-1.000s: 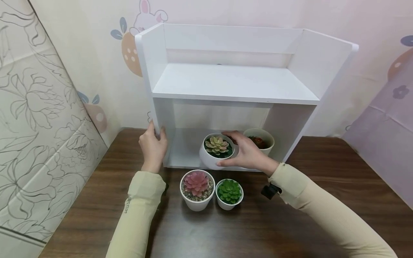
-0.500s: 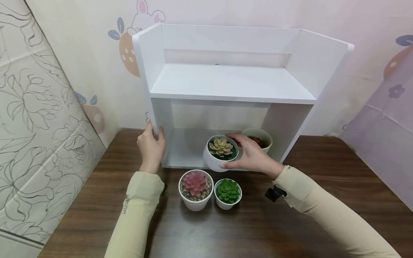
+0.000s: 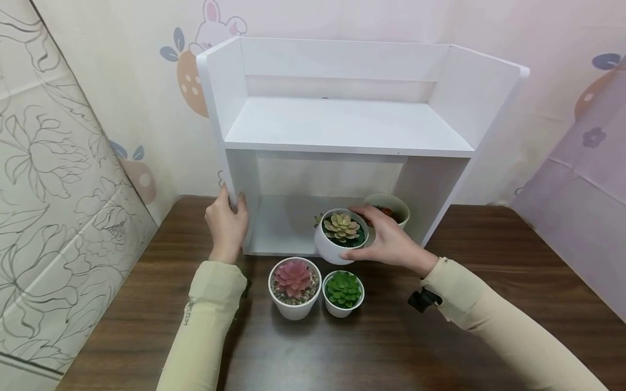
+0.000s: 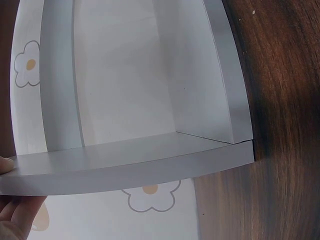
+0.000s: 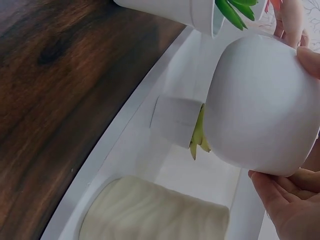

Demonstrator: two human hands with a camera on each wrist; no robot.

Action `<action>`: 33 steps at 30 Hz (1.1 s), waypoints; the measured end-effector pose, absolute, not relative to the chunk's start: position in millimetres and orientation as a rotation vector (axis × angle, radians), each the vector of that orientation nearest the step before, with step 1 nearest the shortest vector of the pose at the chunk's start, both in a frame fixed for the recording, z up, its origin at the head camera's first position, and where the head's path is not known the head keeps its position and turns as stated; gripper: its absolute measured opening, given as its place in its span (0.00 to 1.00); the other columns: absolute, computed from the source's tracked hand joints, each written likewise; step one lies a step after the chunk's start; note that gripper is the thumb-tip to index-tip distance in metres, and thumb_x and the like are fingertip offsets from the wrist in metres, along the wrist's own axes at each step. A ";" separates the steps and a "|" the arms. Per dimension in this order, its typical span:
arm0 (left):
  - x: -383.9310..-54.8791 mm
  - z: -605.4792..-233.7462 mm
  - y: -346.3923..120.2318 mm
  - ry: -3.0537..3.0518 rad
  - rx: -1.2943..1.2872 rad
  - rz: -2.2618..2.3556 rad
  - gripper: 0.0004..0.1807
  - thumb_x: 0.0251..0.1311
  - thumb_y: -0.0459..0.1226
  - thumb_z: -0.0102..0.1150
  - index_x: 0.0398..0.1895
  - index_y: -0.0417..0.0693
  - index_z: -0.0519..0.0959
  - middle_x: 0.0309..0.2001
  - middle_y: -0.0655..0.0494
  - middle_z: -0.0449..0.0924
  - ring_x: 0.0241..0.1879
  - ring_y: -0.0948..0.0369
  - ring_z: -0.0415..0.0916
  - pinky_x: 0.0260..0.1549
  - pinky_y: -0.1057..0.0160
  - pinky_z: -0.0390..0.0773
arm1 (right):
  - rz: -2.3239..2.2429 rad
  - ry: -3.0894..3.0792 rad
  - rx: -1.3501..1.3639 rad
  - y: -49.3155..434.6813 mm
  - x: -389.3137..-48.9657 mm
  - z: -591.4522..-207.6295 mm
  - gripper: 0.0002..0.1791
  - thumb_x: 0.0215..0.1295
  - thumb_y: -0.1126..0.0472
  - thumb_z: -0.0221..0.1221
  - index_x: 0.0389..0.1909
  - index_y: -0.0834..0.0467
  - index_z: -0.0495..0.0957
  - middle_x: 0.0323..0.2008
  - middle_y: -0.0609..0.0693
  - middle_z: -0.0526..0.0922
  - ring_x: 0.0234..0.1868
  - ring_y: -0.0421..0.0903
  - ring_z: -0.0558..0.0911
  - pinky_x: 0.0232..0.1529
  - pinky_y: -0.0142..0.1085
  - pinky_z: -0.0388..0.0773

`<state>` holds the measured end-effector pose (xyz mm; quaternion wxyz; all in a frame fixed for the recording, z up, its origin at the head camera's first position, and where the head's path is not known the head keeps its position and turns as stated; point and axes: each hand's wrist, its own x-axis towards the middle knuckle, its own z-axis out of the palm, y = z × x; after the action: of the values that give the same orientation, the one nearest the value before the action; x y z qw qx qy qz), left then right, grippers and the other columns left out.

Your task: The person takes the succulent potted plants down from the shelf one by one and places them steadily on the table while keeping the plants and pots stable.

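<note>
My right hand (image 3: 391, 241) pinches a round white pot (image 3: 326, 245) between thumb and fingers at its right side. A pale yellow-green succulent (image 3: 342, 227) fills its top. The pot is at the front of the lower shelf, and in the right wrist view its smooth side (image 5: 262, 102) hangs over the shelf. Behind it stands a small white pot (image 5: 175, 120) with yellow-green leaves, mostly hidden in the head view. My left hand (image 3: 226, 225) grips the front edge of the white bookshelf's left panel (image 4: 125, 175), with thumb and fingers on opposite faces.
A cream ribbed pot (image 3: 400, 209) stands at the lower shelf's right. In front of the bookshelf (image 3: 342, 122), a pink succulent pot (image 3: 293, 310) and a smaller green succulent pot (image 3: 338, 310) stand side by side on the brown wooden table (image 3: 415, 336). A patterned wall rises behind.
The right hand has carried the round pot rightward and slightly toward me, uncovering leaves of the small plant behind it. The left hand keeps its grip on the bookshelf panel.
</note>
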<state>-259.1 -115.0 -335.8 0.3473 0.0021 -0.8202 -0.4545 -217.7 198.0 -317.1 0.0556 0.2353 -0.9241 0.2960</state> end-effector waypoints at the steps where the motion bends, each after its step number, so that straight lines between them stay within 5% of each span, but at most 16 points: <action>1: -259.0 -336.0 -115.3 -2.128 0.007 -1.179 0.17 0.65 0.33 0.53 0.56 0.35 0.74 0.52 0.34 0.79 0.51 0.41 0.78 0.45 0.44 0.79 | 0.899 -2.807 0.709 198.6 -217.1 -317.3 0.53 0.39 0.43 0.76 0.66 0.58 0.65 0.59 0.55 0.72 0.58 0.54 0.74 0.58 0.50 0.73; 33: -259.7 -336.5 -115.2 -2.127 0.000 -1.206 0.18 0.65 0.33 0.53 0.57 0.34 0.73 0.54 0.34 0.78 0.53 0.41 0.77 0.46 0.43 0.78 | 0.928 -2.812 0.666 224.6 -200.2 -323.8 0.52 0.40 0.47 0.76 0.66 0.60 0.64 0.63 0.57 0.69 0.59 0.54 0.72 0.59 0.52 0.72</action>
<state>-259.7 -115.2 -336.5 0.3412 0.0002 -0.8177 -0.4636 -200.2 224.6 -323.8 0.0531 0.2190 -0.9252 0.3053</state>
